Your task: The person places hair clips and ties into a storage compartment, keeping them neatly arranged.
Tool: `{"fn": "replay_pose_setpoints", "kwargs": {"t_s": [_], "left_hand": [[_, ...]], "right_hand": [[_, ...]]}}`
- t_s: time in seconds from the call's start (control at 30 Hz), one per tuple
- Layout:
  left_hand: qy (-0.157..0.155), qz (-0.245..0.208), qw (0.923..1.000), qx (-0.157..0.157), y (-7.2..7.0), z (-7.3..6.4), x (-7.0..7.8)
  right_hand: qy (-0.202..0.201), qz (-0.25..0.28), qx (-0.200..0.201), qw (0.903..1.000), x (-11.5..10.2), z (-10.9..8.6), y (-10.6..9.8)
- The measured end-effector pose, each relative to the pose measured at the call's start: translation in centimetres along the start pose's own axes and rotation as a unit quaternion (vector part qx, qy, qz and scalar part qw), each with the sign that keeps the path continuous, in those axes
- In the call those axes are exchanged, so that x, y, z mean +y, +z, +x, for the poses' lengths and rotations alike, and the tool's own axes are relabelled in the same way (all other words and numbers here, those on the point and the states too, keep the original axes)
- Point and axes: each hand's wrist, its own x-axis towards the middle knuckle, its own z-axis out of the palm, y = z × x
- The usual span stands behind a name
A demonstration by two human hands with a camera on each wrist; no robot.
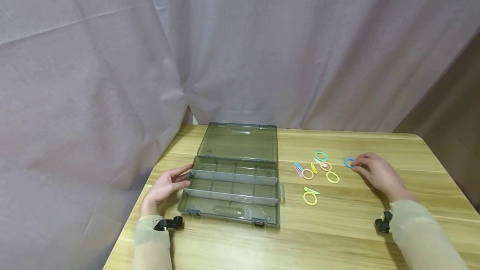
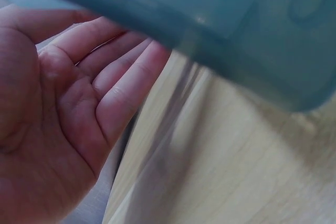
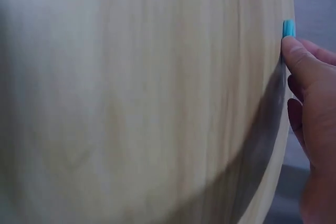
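Observation:
My right hand [image 1: 380, 174] pinches the near right edge of a blue hair tie [image 1: 348, 162] between thumb and fingertips, low over the table. In the right wrist view the tie [image 3: 289, 28] shows as a small blue piece beyond the thumb. At the left side of a clear grey-green plastic case [image 1: 230, 197], my left hand [image 1: 165, 186] touches the wall with its fingers fairly straight. The left wrist view shows those fingers [image 2: 126, 85] reaching up to the case's side [image 2: 247, 51]. Its lid [image 1: 240, 141] lies back, and dividers [image 1: 234, 177] split the inside into three long rows.
Between case and right hand lie green [image 1: 321, 156], yellow [image 1: 332, 177] and peach hair ties [image 1: 308, 174]. Among them are small snap hair clips, including a yellow one [image 1: 313, 168] and a pink one [image 1: 298, 171]. Grey curtain [image 1: 262, 53] hangs behind the wooden table [image 1: 330, 236].

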Motion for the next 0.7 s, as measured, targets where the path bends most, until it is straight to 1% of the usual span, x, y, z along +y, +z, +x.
{"fn": "replay_pose_setpoints", "kwargs": {"t_s": [0.1,0.2,0.3,0.43,0.53,0.6,0.7], "left_hand": [[0.000,-0.003,1.0000,0.001,0.0,-0.1,0.0],[-0.001,-0.004,1.0000,0.000,0.1,-0.1,0.1],[-0.001,-0.004,1.0000,0.000,0.1,-0.1,0.2],[-0.002,-0.004,1.0000,-0.001,0.1,-0.1,0.3],[-0.003,-0.002,1.0000,-0.001,0.1,-0.1,0.3],[-0.002,0.001,1.0000,0.000,0.0,-0.2,0.2],[-0.002,0.005,1.0000,0.000,0.0,-0.1,0.2]], "right_hand": [[-0.019,-0.016,-0.016,0.9996,0.0,0.2,-0.2],[-0.017,-0.018,-0.029,0.9993,0.1,0.2,-0.2],[-0.014,-0.017,-0.028,0.9994,0.2,0.0,-0.1],[-0.021,-0.014,-0.010,0.9997,-0.2,-0.1,0.0],[-0.034,-0.010,0.008,0.9993,-1.1,0.1,-0.1],[-0.056,-0.012,0.023,0.9981,-2.2,0.6,-0.2],[-0.103,-0.009,0.048,0.9935,-4.2,1.4,-0.4]]}}
